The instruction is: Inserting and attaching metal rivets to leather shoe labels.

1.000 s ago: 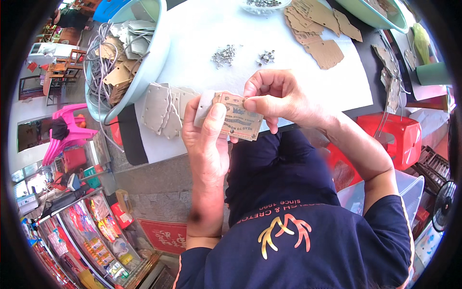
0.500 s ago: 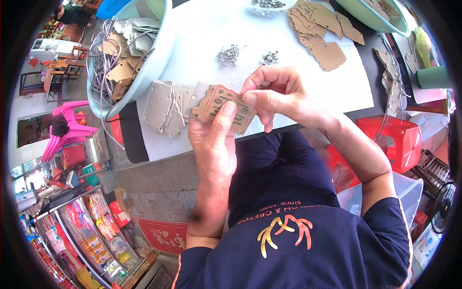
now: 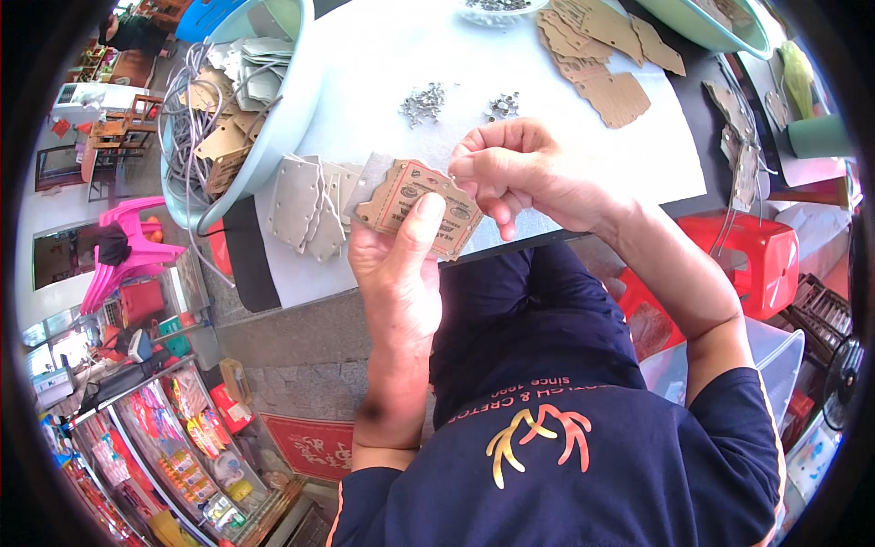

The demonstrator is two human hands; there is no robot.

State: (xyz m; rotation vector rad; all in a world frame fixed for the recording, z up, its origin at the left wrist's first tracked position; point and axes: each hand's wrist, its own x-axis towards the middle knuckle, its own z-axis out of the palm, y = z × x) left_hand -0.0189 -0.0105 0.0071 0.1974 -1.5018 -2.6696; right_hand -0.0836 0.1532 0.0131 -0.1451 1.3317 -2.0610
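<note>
So the left hand (image 3: 401, 264) has a solid grip on a brown printed cardboard tag with a wavy cut edge (image 3: 401, 196), thumb laid flat across its face and pointing up to the right, fingers tucked behind. A plain grey tag piece (image 3: 369, 178) pokes out from behind it on the left. The left forearm comes almost straight up from the near side.

The right hand (image 3: 529, 173) comes in from the right, elbow bent, wrist angled over the table's near edge. Thumb and index finger are pinched together right at the tag's far right corner, the other fingers loosely curled; can't tell if there's some tiny bit in that pinch.

The tag itself is held up tilted, over the near edge of a big white paper sheet (image 3: 365, 55). Just left of it there's a fanned stack of grey scallop-edged tags (image 3: 296, 201), then a pale blue plastic basin (image 3: 307, 87) full of tags and cord. Farther off sit two little heaps of shiny silver metal fasteners (image 3: 422, 105), with loose brown cardboard tags (image 3: 615, 98) at far right.
</note>
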